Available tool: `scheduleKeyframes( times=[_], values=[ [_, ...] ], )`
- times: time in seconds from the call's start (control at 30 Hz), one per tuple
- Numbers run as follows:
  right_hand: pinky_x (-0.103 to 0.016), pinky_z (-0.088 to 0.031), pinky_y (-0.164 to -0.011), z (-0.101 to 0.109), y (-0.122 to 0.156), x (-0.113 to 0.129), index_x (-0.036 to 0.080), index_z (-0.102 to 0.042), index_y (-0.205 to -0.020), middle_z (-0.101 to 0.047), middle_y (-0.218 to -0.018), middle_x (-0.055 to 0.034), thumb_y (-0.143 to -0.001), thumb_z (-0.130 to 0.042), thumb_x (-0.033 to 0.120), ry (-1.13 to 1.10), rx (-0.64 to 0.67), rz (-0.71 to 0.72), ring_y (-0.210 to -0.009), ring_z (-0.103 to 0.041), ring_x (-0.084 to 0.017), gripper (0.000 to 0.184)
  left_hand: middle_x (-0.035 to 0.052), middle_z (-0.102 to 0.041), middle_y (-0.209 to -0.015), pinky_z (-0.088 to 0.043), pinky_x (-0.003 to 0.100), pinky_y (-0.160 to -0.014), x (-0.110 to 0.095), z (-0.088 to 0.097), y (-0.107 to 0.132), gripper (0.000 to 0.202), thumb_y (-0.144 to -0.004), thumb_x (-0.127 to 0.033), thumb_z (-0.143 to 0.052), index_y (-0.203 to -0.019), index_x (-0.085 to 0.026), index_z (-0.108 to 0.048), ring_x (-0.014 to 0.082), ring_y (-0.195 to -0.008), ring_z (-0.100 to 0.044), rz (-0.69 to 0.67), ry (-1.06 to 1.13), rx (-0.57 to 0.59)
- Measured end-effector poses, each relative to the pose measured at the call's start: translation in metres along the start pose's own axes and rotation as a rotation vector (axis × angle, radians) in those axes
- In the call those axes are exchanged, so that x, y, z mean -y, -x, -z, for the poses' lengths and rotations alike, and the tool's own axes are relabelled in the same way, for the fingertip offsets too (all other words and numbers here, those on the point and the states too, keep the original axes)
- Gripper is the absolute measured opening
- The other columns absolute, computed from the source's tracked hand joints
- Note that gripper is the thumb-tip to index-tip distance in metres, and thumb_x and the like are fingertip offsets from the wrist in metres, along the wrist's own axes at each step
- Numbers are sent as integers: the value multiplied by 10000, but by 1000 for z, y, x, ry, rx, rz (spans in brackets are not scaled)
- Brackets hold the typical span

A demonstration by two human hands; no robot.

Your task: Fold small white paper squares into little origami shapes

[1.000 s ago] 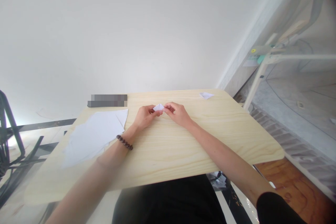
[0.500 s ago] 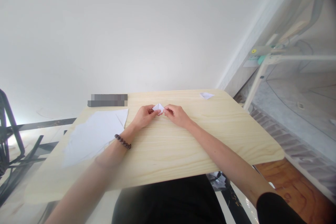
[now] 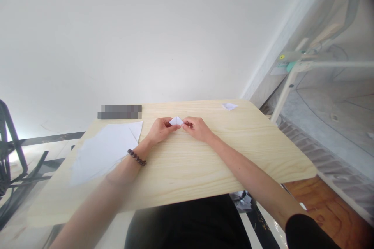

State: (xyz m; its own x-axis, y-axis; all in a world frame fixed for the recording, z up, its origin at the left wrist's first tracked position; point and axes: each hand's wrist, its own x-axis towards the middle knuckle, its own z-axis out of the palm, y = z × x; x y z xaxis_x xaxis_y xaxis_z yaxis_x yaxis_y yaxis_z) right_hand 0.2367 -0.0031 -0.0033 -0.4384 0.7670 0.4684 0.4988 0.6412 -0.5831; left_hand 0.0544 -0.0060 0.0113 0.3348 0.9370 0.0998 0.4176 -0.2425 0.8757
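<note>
A small piece of folded white paper (image 3: 177, 121), pointed at the top with a crease down its middle, is held between my two hands over the table. My left hand (image 3: 160, 129) pinches its left side, the thumb lying across the lower front. On the other side, the fingertips of my right hand (image 3: 196, 127) grip the right corner. The fingers behind the paper are partly hidden. A bracelet of dark beads (image 3: 136, 157) circles my left wrist.
White paper sheets (image 3: 105, 148) lie spread on the left of the wooden table (image 3: 187, 171). Behind them rests a dark, blurred-out object (image 3: 119, 112). Another folded white paper (image 3: 229, 106) sits near the far right edge. A white wall (image 3: 175, 39) rises behind the table.
My left thumb has shifted slightly right across the lower front of the folded paper, covering its bottom part. Both hands otherwise stay in place.
</note>
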Motion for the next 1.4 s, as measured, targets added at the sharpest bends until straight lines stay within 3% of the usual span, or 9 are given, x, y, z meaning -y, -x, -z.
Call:
scheduleKeyframes(
  times=[0.3, 0.53, 0.67, 0.8, 1.07, 1.23, 1.4],
  values=[
    [-193, -337, -554, 2, -1, 0, 149, -554, -759, -546, -673, 5, -789, -427, 248, 4, -53, -22, -562, -447, -79, 164, 59, -656, -763, -399, 224, -601, 2, -3, -4, 420, -731, -494, -476, -846, -122, -634, 156, -682, -565, -34, 66, -64],
    [-196, -335, -566, 2, -1, 0, 151, -545, -756, -530, -679, 2, -796, -416, 240, 6, -37, 12, -574, -440, -81, 162, 47, -649, -740, -404, 225, -586, 6, -2, -3, 437, -727, -509, -470, -809, -117, -647, 151, -662, -553, -61, 48, -53],
    [-197, -335, -569, 4, 0, -1, 152, -537, -753, -513, -669, 6, -791, -418, 236, 20, -25, 25, -579, -435, -82, 150, 45, -640, -844, -414, 224, -616, 3, -5, -2, 418, -730, -492, -485, -913, -141, -617, 144, -718, -548, -117, 94, -97],
    [-200, -344, -587, 3, 0, -1, 158, -543, -775, -528, -696, 2, -781, -429, 212, 37, 2, 44, -602, -451, -86, 126, 60, -632, -842, -416, 241, -664, 0, -2, -2, 383, -721, -470, -512, -877, -135, -613, 148, -745, -543, -156, 87, -146],
    [-211, -350, -600, 4, 1, 1, 162, -543, -796, -544, -719, -9, -786, -426, 196, 48, 30, 54, -613, -459, -96, 122, 57, -617, -805, -420, 254, -658, 0, -2, -2, 342, -738, -442, -501, -849, -133, -598, 143, -712, -533, -159, 74, -123],
    [-214, -351, -607, 5, 1, 0, 164, -549, -824, -557, -750, -16, -798, -419, 207, 20, 50, 62, -621, -458, -97, 139, 71, -624, -900, -426, 273, -709, -2, -4, -2, 375, -734, -446, -504, -936, -142, -589, 165, -791, -547, -155, 98, -113],
    [-217, -348, -612, 5, 1, 1, 167, -552, -832, -553, -740, -15, -799, -424, 214, 36, 58, 68, -625, -462, -100, 141, 63, -635, -849, -414, 266, -721, -2, -1, -1, 342, -739, -439, -500, -857, -139, -614, 165, -786, -551, -185, 36, -93]
  ],
)
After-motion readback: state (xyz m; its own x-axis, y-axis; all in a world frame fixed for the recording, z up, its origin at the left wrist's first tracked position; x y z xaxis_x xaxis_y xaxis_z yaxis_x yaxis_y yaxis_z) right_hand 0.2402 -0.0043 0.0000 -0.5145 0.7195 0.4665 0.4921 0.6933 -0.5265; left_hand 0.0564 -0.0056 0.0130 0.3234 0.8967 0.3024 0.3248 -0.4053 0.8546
